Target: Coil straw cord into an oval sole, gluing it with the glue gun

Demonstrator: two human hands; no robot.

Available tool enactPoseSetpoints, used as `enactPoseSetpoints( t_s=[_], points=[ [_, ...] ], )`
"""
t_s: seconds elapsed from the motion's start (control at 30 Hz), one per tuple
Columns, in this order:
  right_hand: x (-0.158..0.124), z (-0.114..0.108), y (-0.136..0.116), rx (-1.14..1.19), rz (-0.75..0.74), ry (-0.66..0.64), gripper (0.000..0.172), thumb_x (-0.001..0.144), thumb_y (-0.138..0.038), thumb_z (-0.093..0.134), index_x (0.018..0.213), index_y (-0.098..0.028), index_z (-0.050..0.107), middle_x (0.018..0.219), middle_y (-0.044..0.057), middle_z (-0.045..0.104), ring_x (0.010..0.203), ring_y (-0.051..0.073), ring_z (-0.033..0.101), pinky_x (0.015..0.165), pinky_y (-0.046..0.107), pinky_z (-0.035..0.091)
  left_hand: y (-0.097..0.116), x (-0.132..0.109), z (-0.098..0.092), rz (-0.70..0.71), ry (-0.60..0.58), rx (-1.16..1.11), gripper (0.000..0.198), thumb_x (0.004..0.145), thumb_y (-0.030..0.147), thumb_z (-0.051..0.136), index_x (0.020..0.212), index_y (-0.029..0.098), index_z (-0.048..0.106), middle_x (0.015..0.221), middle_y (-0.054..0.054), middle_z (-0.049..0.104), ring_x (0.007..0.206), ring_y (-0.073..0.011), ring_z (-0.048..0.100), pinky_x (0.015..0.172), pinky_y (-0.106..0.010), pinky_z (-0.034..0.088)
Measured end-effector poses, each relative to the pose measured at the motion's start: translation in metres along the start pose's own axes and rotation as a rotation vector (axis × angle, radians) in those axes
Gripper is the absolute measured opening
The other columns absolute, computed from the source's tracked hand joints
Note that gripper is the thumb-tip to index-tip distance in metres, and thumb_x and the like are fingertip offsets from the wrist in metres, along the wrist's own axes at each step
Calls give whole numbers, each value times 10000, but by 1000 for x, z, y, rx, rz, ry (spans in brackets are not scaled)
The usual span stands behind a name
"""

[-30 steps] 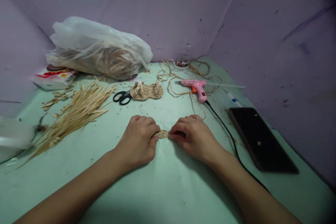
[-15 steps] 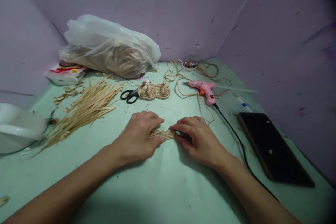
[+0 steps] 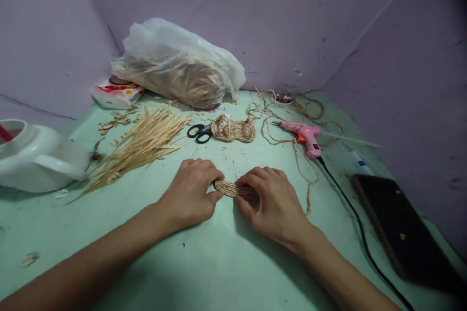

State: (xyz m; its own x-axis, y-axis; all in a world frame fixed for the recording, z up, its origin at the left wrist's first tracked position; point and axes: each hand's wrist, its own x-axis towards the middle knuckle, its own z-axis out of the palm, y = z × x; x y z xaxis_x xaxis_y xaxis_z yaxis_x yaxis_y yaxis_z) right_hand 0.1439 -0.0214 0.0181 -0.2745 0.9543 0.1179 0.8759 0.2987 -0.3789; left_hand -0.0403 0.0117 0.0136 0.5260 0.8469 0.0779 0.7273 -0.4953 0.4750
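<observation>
Straw-coloured and braided, a small woven strip (image 3: 230, 188) lies between the two hands, low over the pale green table (image 3: 211, 267) and near its middle. The left hand (image 3: 193, 189) is partly closed, thumb and forefinger at either edge of the strip's left end. The right hand (image 3: 270, 199) is curled further round, holding the other end between thumb and fingers — that end is partly hidden by them.

Beyond the hands lies a larger woven piece (image 3: 233, 131), shaped like a sole, with black-handled scissors (image 3: 200, 133) touching its left side. To the right is a pink glue gun (image 3: 302, 135), its small red light lit, with loose twine (image 3: 310, 189) around it and its black cable (image 3: 355, 221) running past a dark phone (image 3: 401, 226).

Dry straw (image 3: 140, 143) is spread at the left, between a white jug (image 3: 44, 160) and the scissors — behind it sits a filled plastic bag (image 3: 182, 65).
</observation>
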Motion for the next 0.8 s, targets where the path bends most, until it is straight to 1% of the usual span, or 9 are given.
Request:
enactPoseSetpoints(
  t_s=[0.13,0.37,0.43,0.5,0.6,0.67,0.8],
  points=[
    [4,-2,-3,-51,-25,-13,136,720,-230,593,808,-194,689,804,49,659,789,224,556,775,396,355,0,-2,3,-13,41,-18,120,728,194,665,849,192,662,846,-27,642,875,-227,561,867,-452,377],
    [6,-3,1,-18,-42,-16,122,706,-210,616,794,-224,700,794,18,682,782,215,546,745,379,347,-4,-4,10,16,93,-28,104,724,188,667,828,188,655,815,-24,634,851,-224,553,848,-452,373],
    [6,-2,2,-12,-41,-14,121,707,-210,620,797,-229,700,800,14,687,783,215,544,743,376,346,-4,-5,10,26,112,-31,125,724,192,665,849,187,657,823,-31,630,849,-226,549,844,-455,374],
    [6,-2,2,-11,-40,-15,119,711,-213,622,801,-232,697,805,14,686,790,217,545,748,376,346,-3,-7,10,68,167,-36,196,730,195,651,926,186,653,879,-51,623,871,-231,541,834,-451,380],
    [5,-1,2,-10,-35,-8,131,716,-219,618,828,-224,685,818,19,682,799,217,552,775,383,348,2,-8,10,223,251,-26,248,751,177,596,994,194,642,936,-71,604,896,-235,514,823,-445,379],
    [5,-1,3,-9,-35,8,143,714,-221,617,846,-213,671,817,26,679,800,218,553,787,386,349,5,-7,12,295,271,-6,211,759,163,564,950,190,652,912,-72,600,878,-232,499,817,-445,375],
    [6,0,4,5,-53,8,114,699,-203,611,806,-211,650,796,21,677,784,211,552,787,383,348,9,-1,19,274,291,3,151,777,131,533,827,178,667,840,-59,603,836,-215,500,790,-428,378]
  ],
)
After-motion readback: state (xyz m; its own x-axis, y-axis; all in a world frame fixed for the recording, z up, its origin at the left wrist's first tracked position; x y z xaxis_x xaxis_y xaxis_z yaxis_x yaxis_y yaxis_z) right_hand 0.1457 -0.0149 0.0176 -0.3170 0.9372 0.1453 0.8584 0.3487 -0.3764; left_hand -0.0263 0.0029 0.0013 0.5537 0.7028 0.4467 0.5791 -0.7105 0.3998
